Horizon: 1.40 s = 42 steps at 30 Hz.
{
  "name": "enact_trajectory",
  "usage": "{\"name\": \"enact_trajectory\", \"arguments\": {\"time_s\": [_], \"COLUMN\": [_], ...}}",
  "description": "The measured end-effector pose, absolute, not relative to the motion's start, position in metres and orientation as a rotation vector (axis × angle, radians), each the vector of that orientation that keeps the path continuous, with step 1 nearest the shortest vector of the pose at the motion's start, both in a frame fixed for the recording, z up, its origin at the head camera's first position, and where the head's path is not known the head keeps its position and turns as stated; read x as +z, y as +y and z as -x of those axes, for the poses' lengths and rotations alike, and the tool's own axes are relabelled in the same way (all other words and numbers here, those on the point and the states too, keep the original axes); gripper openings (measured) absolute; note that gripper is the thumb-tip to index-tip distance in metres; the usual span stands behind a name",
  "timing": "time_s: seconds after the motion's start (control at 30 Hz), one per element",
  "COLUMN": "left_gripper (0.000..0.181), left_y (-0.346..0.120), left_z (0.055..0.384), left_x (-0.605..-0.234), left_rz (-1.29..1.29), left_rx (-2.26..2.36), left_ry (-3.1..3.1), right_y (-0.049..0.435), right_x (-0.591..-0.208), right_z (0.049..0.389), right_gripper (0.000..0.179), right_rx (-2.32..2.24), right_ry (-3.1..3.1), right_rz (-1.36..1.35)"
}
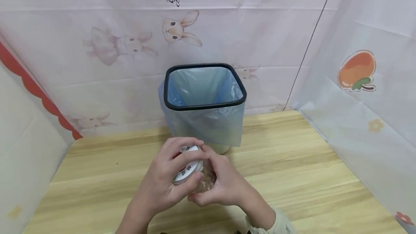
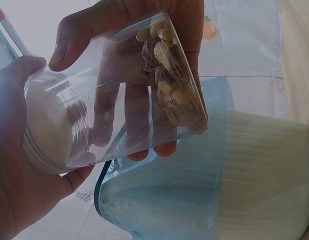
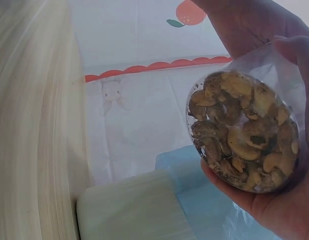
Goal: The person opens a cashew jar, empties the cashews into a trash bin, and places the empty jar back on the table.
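Note:
Both hands are around a clear plastic jar [image 2: 114,107], held tilted above the table. My left hand [image 1: 162,176] grips its white lid [image 1: 195,167], which carries red and dark print and sits on the jar. Around the jar's body curls my right hand [image 1: 227,180], with the fingers on one side and the thumb on the other. Cashew nuts [image 3: 244,137] cover the jar's bottom, as the right wrist view shows; the left wrist view has them gathered at that end, with the rest of the jar see-through.
Just beyond the hands stands a pale bin [image 1: 222,149] with a black rim [image 1: 206,107]. A blue plastic bag [image 1: 208,125] lines it and hangs over its sides. The wooden table [image 1: 286,161] meets walls covered with printed sheets [image 1: 130,6] at the back and both sides.

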<state>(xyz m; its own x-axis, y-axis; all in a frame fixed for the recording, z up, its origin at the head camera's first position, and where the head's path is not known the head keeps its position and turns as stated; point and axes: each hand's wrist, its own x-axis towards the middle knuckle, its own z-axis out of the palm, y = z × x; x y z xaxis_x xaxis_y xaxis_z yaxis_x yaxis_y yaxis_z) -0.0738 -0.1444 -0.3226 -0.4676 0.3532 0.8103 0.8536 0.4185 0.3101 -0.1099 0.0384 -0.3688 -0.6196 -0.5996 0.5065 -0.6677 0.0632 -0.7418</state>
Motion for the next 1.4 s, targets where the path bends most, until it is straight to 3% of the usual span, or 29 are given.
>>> {"name": "enact_trajectory", "arguments": {"time_s": [0.83,1.4], "left_gripper": [0.020,0.020], "left_y": [-0.142,-0.134], "left_z": [0.065,0.069], "left_x": [-0.315,-0.322], "left_rz": [1.039,0.840], "left_rx": [-0.931,-0.932], "left_ry": [-1.934,-1.958], "right_y": [0.034,0.032], "right_x": [-0.366,-0.367], "right_z": [0.099,0.105], "right_gripper": [0.085,0.101], "right_rx": [1.380,1.222], "right_ry": [-2.094,-2.130], "right_rz": [-1.291,-1.152]}}
